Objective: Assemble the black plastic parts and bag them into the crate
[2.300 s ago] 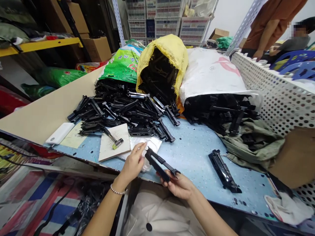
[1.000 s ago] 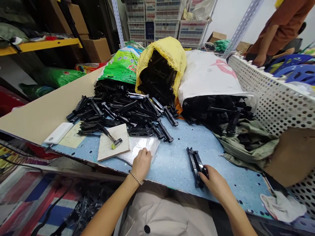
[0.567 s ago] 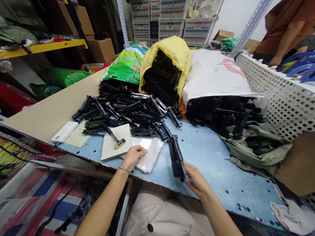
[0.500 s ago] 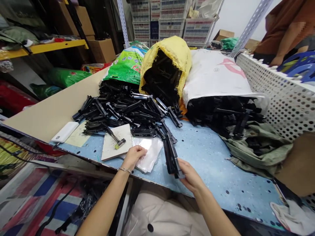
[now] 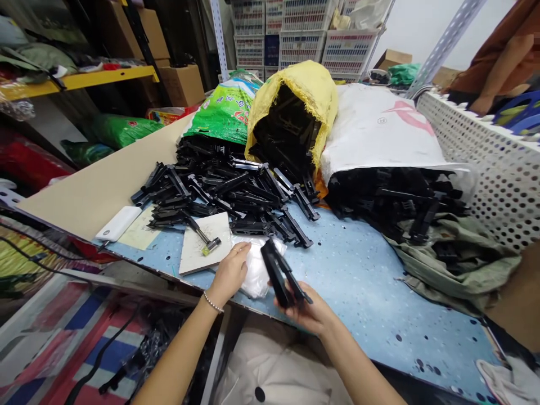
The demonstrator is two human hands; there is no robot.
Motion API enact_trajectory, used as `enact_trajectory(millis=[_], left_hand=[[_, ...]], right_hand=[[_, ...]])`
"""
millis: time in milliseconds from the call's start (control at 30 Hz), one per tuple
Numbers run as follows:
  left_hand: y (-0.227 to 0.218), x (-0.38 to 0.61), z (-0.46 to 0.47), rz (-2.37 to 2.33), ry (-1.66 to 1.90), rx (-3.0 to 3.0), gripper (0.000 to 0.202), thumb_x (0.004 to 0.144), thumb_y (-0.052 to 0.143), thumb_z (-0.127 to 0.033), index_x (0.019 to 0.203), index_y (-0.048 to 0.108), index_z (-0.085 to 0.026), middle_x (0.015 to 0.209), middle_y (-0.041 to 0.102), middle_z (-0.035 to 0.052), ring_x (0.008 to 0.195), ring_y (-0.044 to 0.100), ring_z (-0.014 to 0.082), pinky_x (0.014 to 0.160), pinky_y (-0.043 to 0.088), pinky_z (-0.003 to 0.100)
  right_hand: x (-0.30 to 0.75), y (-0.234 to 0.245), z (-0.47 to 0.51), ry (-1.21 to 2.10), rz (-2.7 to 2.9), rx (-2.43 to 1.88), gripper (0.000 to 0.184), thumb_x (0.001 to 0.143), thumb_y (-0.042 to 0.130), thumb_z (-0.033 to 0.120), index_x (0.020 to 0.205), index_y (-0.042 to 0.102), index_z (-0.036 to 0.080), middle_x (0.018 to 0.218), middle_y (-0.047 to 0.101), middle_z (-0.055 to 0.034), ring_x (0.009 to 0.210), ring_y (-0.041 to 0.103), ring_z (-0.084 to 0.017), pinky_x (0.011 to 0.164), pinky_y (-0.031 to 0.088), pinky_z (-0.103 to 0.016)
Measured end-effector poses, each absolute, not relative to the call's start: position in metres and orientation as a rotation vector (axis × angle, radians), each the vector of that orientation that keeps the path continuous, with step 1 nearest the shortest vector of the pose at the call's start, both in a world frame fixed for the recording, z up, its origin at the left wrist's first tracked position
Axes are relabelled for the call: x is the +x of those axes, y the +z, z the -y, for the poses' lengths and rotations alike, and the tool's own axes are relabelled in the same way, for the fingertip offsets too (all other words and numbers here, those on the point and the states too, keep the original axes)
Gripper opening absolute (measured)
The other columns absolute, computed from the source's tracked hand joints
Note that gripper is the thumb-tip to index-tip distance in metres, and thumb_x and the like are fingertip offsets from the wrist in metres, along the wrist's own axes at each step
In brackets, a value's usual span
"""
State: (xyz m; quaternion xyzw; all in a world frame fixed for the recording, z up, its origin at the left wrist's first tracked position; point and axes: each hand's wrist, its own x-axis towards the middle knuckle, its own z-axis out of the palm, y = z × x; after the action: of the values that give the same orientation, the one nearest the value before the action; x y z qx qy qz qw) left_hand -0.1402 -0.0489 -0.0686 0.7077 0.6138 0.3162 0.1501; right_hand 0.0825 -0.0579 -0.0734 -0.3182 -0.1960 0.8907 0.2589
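Over the bench [image 5: 350, 281], the right hand [image 5: 311, 316] has its fingers wrapped round a black part [image 5: 274, 273], tilted, just by the bags [image 5: 255, 275]. The left hand [image 5: 230, 273] touches those bags; I can't tell whether its fingers pinch one.

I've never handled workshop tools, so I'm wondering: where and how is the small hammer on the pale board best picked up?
I'd grip the hammer by its slim handle, just behind the head, coming from above on the near side: it lies slantwise, head over the pale board, with black parts crowding the handle's far end.
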Motion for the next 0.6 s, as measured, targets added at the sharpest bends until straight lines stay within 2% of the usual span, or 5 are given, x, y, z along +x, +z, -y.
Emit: enact_trajectory(millis=[133,333,400,467,600], left_hand=[[-0.058,-0.134,0.059,-1.629,0.965,2.042,0.067,0.079,0.037,0.002,0.142,0.037,-0.022,0.143,0.043,0.0100,0.133,0.041,0.0210,0.112,0.036,0.040],[-0.039,-0.096,0.113,-1.186,0.780,2.113,0.069,0.084,0.036,-0.002,0.147,0.026,-0.027,0.149,0.036,0.0074,0.136,0.038,0.0192,0.112,0.037,0.038],[-0.034,-0.091,0.126,-1.231,0.775,2.061,0.064,0.086,0.042,-0.007,0.146,0.030,-0.026,0.147,0.039,0.0089,0.133,0.042,0.0206,0.109,0.041,0.038],[-0.027,-0.095,0.137,-1.323,0.837,2.014,0.054,0.087,0.048,-0.013,0.139,0.043,-0.025,0.136,0.050,0.0098,0.125,0.050,0.0212,0.104,0.045,0.037],[-0.006,-0.135,0.172,-1.528,0.763,1.868,0.033,0.089,0.053,-0.025,0.120,0.061,-0.027,0.115,0.064,0.0057,0.107,0.061,0.0195,0.096,0.048,0.031]], right_hand=[[0.085,-0.092,0.064,2.681,0.280,-0.749,0.030,0.083,0.065,0.030,0.097,0.065,0.004,0.068,0.066,-0.0069,0.053,0.059,-0.007,0.043,0.044,-0.009],[0.057,-0.091,0.059,2.152,0.721,-1.031,0.019,0.079,0.066,0.033,0.075,0.062,0.015,0.060,0.058,0.0010,0.050,0.052,-0.008,0.041,0.038,-0.014],[0.054,-0.079,0.068,1.933,1.005,-1.066,0.013,0.079,0.064,0.029,0.077,0.063,0.017,0.066,0.061,0.0011,0.059,0.054,-0.010,0.050,0.043,-0.018],[0.055,-0.068,0.080,1.735,1.379,-1.028,0.011,0.081,0.061,0.026,0.087,0.066,0.019,0.077,0.065,0.0005,0.070,0.057,-0.013,0.064,0.048,-0.023],[0.066,-0.064,0.081,1.796,1.729,-0.933,0.026,0.087,0.052,0.036,0.103,0.066,0.020,0.081,0.067,-0.0026,0.073,0.062,-0.017,0.071,0.051,-0.032]])
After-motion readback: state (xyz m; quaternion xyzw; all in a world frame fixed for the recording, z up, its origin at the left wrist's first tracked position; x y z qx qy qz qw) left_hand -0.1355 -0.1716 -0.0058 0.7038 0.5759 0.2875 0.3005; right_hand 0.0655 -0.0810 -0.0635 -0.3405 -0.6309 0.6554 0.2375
